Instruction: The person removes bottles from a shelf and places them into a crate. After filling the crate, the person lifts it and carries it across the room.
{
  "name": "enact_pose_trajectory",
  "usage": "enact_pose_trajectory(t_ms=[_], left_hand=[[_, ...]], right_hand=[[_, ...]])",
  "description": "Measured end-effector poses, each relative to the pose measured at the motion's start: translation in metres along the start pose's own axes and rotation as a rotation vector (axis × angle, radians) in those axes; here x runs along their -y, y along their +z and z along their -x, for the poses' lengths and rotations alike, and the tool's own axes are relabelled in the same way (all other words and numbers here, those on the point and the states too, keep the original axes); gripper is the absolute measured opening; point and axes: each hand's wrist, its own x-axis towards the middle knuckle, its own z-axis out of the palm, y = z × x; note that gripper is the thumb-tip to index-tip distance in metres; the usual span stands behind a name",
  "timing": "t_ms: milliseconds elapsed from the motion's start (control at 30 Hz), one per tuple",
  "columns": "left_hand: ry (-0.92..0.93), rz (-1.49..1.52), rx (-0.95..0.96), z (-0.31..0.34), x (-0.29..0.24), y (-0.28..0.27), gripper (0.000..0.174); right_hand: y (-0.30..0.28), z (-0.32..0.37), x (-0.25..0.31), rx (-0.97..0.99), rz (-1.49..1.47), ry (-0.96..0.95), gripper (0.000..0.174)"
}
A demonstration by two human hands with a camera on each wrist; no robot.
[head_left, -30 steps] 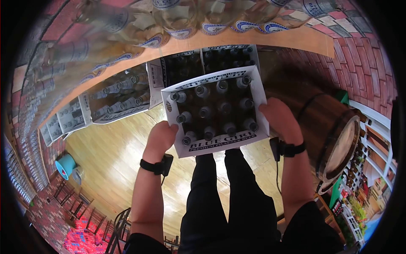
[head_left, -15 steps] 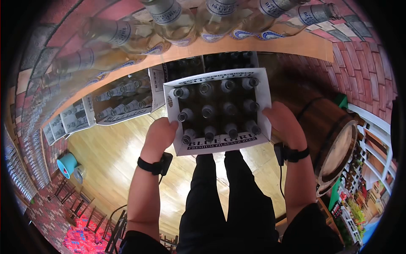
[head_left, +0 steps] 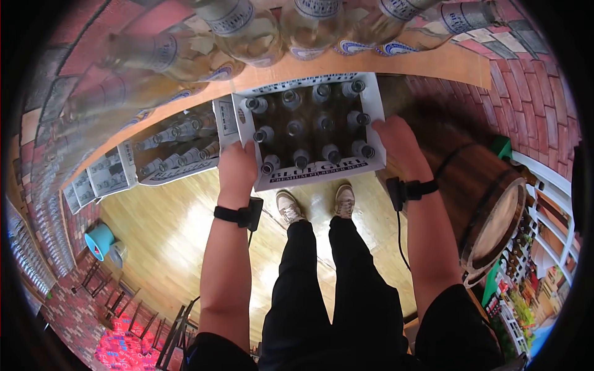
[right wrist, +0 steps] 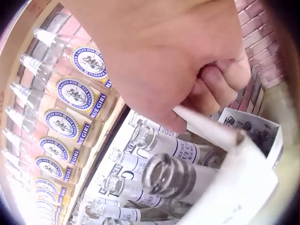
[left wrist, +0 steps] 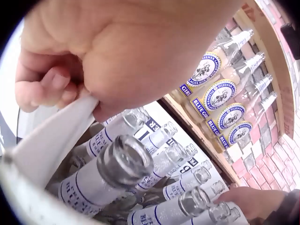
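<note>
Between my two hands is a white cardboard beer carton (head_left: 322, 175) printed BLUE GIRL. Several upright glass bottles (head_left: 296, 128) fill it in rows, their open mouths facing up. My left hand (head_left: 238, 166) grips the carton's left side; in the left wrist view its thumb and curled fingers clamp the cardboard edge (left wrist: 51, 138). On the opposite side, my right hand (head_left: 401, 143) holds the wall the same way, its fingers curled over the edge (right wrist: 213, 129) in the right wrist view. The carton is out in front of me under the wooden shelf's edge, beyond my shoes.
Clear labelled bottles (head_left: 312, 31) line the wooden shelf (head_left: 427, 60) above. More bottle cartons (head_left: 176, 142) stand to the left beneath it. A wooden barrel (head_left: 476, 191) lies at right by the brick wall (head_left: 532, 99). A blue bucket-like object (head_left: 98, 240) sits far left on the floor.
Both hands have carried the carton forward, away from my body and toward the shelf. My shoes now show below it, and it covers the cartons behind. Both grips stay the same.
</note>
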Motion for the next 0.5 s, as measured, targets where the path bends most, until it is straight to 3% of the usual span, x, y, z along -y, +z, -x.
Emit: enact_pose_trajectory(t_ms=[167,233,267,333,367,433,467,500], left_hand=[[-0.111,0.293,0.019,0.014,0.001,0.012,0.046],[-0.229,0.668,0.035,0.022,0.016,0.034,0.058],[-0.229,0.669,0.034,0.030,0.020,0.034,0.058],[-0.523,1.320,0.464,0.050,0.004,0.010,0.076],[-0.413,1.544,0.427,0.057,0.009,0.019,0.083],[-0.442,1.716,0.417,0.056,0.019,0.046,0.079],[-0.476,1.892,0.403,0.057,0.026,0.057,0.074],[-0.053,1.808,0.454,0.061,0.024,0.059,0.054]], right_hand=[[0.019,-0.006,-0.012,0.039,-0.059,0.093,0.050],[0.042,-0.004,-0.030,-0.020,-0.515,0.105,0.059],[0.045,0.001,-0.033,-0.021,-0.515,0.104,0.059],[0.047,0.020,-0.021,0.101,-1.096,0.369,0.061],[0.047,0.022,-0.026,0.101,-1.099,0.370,0.061],[0.049,0.024,-0.039,0.287,-1.519,0.266,0.052],[0.057,0.025,-0.042,0.288,-1.520,0.271,0.052],[0.065,0.028,-0.040,0.210,-1.573,0.195,0.043]])
